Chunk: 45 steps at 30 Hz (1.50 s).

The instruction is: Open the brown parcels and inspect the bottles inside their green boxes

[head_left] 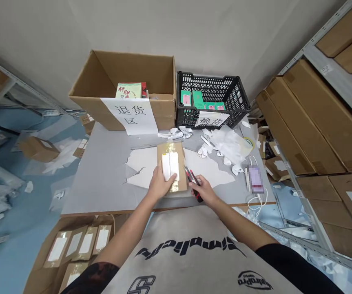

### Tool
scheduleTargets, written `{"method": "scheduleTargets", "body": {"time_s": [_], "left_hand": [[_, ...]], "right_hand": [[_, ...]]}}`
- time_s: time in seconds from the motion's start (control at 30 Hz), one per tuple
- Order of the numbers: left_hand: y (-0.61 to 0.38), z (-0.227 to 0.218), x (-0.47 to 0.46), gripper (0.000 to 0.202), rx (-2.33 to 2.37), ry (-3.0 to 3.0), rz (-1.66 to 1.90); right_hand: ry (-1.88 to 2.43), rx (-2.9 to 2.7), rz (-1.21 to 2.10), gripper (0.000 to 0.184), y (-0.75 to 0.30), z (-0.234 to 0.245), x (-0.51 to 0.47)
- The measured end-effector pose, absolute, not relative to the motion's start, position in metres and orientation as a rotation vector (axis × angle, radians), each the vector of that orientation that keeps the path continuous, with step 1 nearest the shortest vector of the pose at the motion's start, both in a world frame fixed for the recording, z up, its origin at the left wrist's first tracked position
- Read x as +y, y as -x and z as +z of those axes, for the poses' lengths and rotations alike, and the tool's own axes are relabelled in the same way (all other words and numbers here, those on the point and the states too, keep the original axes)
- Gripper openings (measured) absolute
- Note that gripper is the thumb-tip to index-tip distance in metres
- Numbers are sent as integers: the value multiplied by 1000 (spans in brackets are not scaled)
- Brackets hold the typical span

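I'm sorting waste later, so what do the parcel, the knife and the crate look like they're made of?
The parcel: matte brown cardboard, with a white paper label and glossy clear tape that catches the light. The knife, in the right hand: red and black body, probably plastic; the blade cannot be made out. The crate: black moulded plastic, by its open lattice walls.

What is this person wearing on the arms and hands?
The left hand and right hand are bare: no gloves or watch. Sleeves are short and dark: the left sleeve has a reddish pattern, the right sleeve looks black.
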<state>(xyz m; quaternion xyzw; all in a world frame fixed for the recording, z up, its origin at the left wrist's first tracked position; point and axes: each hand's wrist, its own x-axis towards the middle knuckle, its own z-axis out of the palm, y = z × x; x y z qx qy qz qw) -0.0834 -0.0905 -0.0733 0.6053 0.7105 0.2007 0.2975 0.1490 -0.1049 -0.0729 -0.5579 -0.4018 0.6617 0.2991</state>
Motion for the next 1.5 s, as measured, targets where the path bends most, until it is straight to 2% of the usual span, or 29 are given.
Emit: {"method": "scheduleTargets", "body": {"time_s": [0.1, 0.27, 0.4, 0.5, 0.73, 0.8, 1.0, 1.5], "left_hand": [[84, -73, -83, 104, 1846, -1644, 510], [104, -69, -52, 95, 1474, -1866, 456], [117, -63, -23, 86, 1126, -1961, 300], [114, -57, -6, 84, 1069, -2005, 183], [89, -44, -12, 82, 1100, -2156, 106], [80, -44, -21, 85, 1182, -2200, 86], [57, -53, -43, 122, 1276, -2398, 94], [54, -58, -45, 125, 1343, -2394, 82]], "right_hand": [[1422, -947, 1839, 40, -140, -73, -119], [1528, -942, 1622, 40, -159, -71, -94], [1639, -1527, 1223, 29, -198, -55, -68], [1635, -2022, 922, 23, -227, -37, -57], [1580, -2612, 489, 32, -245, -18, -58], [1608, -2666, 343, 33, -241, -18, -62], [1661, -2667, -58, 35, -230, -24, -73], [1721, -2650, -357, 37, -245, -38, -81]]}}
